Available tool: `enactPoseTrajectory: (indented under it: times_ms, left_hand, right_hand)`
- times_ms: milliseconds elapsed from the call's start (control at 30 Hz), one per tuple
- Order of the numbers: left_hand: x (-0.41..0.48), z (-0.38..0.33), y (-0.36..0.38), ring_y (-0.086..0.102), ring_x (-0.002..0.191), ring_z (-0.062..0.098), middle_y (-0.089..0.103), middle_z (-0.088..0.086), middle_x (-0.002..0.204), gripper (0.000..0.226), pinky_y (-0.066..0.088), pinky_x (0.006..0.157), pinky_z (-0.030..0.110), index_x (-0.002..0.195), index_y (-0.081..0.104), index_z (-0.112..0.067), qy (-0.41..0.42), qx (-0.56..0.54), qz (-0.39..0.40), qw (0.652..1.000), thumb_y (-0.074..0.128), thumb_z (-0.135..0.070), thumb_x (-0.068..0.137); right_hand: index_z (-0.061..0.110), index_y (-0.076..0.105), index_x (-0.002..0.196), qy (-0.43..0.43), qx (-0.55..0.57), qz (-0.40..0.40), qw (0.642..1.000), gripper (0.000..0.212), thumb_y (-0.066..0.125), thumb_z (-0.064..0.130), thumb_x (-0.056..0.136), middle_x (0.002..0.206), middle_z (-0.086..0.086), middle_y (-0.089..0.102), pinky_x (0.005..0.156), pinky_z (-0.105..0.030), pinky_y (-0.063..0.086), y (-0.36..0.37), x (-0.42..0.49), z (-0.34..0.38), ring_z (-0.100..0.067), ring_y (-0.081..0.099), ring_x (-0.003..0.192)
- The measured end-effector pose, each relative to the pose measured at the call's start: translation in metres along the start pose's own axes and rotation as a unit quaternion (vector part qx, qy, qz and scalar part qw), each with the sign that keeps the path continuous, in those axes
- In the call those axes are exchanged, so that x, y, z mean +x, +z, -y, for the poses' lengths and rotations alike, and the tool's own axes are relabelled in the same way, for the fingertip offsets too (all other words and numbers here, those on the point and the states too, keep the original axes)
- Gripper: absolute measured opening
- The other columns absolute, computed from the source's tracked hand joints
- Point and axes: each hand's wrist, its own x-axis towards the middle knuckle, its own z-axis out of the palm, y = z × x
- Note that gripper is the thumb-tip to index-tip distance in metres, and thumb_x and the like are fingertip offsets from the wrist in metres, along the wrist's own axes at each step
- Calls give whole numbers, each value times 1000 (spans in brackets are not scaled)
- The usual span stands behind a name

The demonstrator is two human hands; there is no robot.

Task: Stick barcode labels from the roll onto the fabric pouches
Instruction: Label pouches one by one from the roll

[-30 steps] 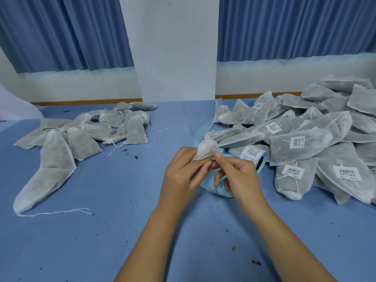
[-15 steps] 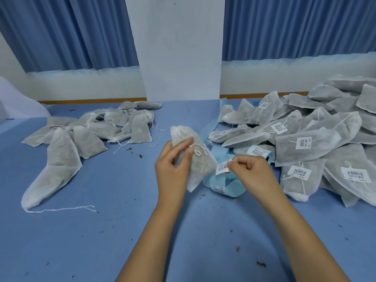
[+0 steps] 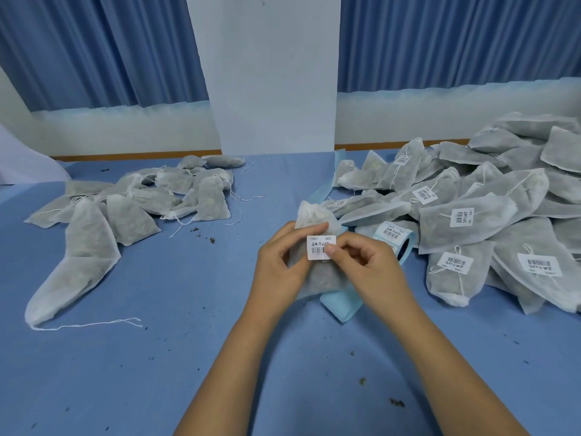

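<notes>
Count: one left hand (image 3: 276,265), one right hand (image 3: 371,272), one held grey-white drawstring fabric pouch (image 3: 317,278), one white rectangular barcode label (image 3: 318,247), one blue-backed label roll (image 3: 393,234), two loose pouch heaps, left heap (image 3: 132,209) and right heap (image 3: 471,221), pouches per heap not countable.

One wide-angle view, taken from a camera worn on the person's head, looking forward and down over a blue tabletop (image 3: 125,357). Both forearms enter from the bottom edge. The left hand (image 3: 276,265) and right hand (image 3: 374,272) meet just below the middle of the frame, close enough that the bars on the label (image 3: 316,245) pinched against a pouch (image 3: 314,220) are visible. The near tabletop fills the lower half. Its far edge meets a pale wall (image 3: 270,73) and blue curtains (image 3: 94,48) along the top. One heap of pouches (image 3: 132,209) lies far left, and a second heap (image 3: 503,215) far right is cut by the frame's edge.
</notes>
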Motion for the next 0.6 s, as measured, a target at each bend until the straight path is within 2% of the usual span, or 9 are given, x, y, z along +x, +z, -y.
enactPoseTrajectory:
  times_ms: [33, 100, 167, 200, 300, 400, 500, 533, 600]
  left_hand:
    - [-1, 0, -1, 61, 90, 0, 64, -13, 95, 40, 43, 76, 10, 107, 71, -22, 5, -7, 13, 1000, 49, 0, 82]
    - [-1, -1, -3, 61, 98, 4, 65, -2, 104, 47, 43, 82, 11, 109, 70, -21, 8, -19, 36, 999, 39, 2, 83]
    - [-2, -2, -3, 61, 99, 3, 65, 7, 107, 37, 42, 84, 11, 110, 69, -23, 14, -19, 31, 999, 45, -4, 89]
    - [-2, -2, -2, 61, 95, 1, 66, 7, 105, 30, 42, 81, 10, 109, 69, -25, 14, -15, 19, 1000, 52, -9, 91]
    - [0, 2, 1, 58, 80, -2, 64, 0, 91, 32, 41, 72, 8, 104, 71, -31, 3, -17, -19, 1000, 68, -4, 87]
    - [1, 3, 2, 55, 71, -6, 60, -17, 79, 40, 40, 67, 6, 103, 72, -28, 10, -24, -40, 999, 66, 7, 85]
    - [1, -1, 0, 57, 73, -9, 62, -26, 82, 42, 40, 69, 4, 106, 69, -27, 35, -15, -59, 998, 65, 9, 85]
    - [1, -3, 0, 59, 78, -7, 64, -25, 86, 41, 42, 72, 5, 105, 70, -29, 40, -11, -60, 997, 66, 6, 85]
    - [1, -8, 4, 64, 95, -1, 69, -20, 101, 45, 46, 83, 12, 109, 69, -37, 29, -36, -57, 997, 69, 0, 84]
  right_hand:
    - [5, 65, 73, 1, -18, -10, 1000, 18, 63, 12, 90, 60, -14, 50, 54, -21, 29, 0, 0, -3, -8, 37, 56]
    - [6, 63, 72, 2, -42, -34, 999, 20, 63, 15, 90, 55, -2, 45, 52, -19, 27, 1, 0, -7, -6, 32, 52]
    - [9, 59, 70, 1, -77, -47, 996, 23, 63, 19, 89, 50, 10, 40, 51, -18, 26, 2, 1, -9, -5, 32, 49]
    - [11, 57, 68, 0, -98, -49, 994, 24, 63, 21, 90, 49, 10, 39, 52, -21, 27, 2, 2, -10, -6, 32, 49]
    - [19, 55, 65, 0, -173, -65, 983, 27, 63, 31, 88, 48, 5, 45, 54, -31, 33, 5, 2, -14, -9, 36, 49]
    - [26, 53, 56, 31, -241, -124, 962, 35, 64, 52, 76, 46, 9, 48, 50, -28, 31, 7, 0, -12, -9, 42, 48]
    - [25, 53, 57, 71, -267, -180, 944, 47, 65, 70, 61, 50, 10, 51, 50, -27, 33, 1, 1, -7, -6, 47, 52]
    - [26, 57, 66, 68, -234, -180, 953, 42, 70, 65, 61, 58, 10, 56, 53, -26, 37, -3, 1, -6, -6, 51, 58]
    - [21, 65, 86, 54, -100, -144, 983, 29, 78, 41, 69, 78, 5, 65, 67, -21, 44, -8, 1, -2, -9, 59, 76]
